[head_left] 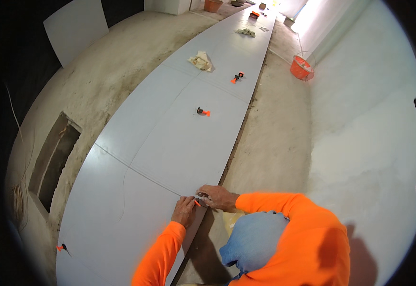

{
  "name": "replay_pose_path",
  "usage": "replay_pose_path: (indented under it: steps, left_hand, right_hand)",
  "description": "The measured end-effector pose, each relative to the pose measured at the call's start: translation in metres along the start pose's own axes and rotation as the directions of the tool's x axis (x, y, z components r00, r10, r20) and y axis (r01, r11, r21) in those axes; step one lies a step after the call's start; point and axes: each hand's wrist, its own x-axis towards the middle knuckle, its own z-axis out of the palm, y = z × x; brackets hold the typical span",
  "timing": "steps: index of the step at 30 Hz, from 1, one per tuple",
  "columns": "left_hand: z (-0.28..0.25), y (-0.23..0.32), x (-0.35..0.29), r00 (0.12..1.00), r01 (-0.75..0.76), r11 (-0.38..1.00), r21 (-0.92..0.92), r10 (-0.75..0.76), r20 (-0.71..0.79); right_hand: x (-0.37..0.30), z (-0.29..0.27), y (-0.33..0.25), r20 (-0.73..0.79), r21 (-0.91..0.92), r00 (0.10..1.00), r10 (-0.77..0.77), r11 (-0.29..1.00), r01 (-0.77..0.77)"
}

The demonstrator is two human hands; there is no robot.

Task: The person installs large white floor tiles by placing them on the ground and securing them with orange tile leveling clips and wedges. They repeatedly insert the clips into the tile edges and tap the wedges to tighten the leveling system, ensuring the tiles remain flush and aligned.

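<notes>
Pale grey panels lie in a long strip along the floor, with thin seams between them. At the near right edge, by a cross seam, both my hands meet over a small black and orange fitting. My left hand has its fingers bent and pressed together on the fitting's left side. Across from it, my right hand curls its fingers at the fitting's far side; what they pinch is too small to make out. Similar black and orange fittings stand on the panels, one mid-strip, another farther off, a third at the near left edge.
Crumpled cloths, a cream one and a greyish one, lie on the panels. An orange bucket stands by the right wall. Left of the strip, the concrete floor has a rectangular opening and coiled wires.
</notes>
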Motion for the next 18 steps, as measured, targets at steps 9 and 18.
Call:
replay_pose_path:
  steps: [9,18]
  left_hand:
    - [-0.014,-0.01,0.012,0.995,-0.029,0.999,0.04,0.025,0.101]
    - [-0.016,-0.006,0.022,0.993,-0.045,0.965,0.257,0.016,0.115]
  right_hand:
    - [-0.004,0.0,0.011,0.026,-0.065,0.993,-0.111,0.991,0.113]
    - [-0.004,-0.006,-0.002,0.005,-0.025,0.999,-0.045,0.999,0.045]
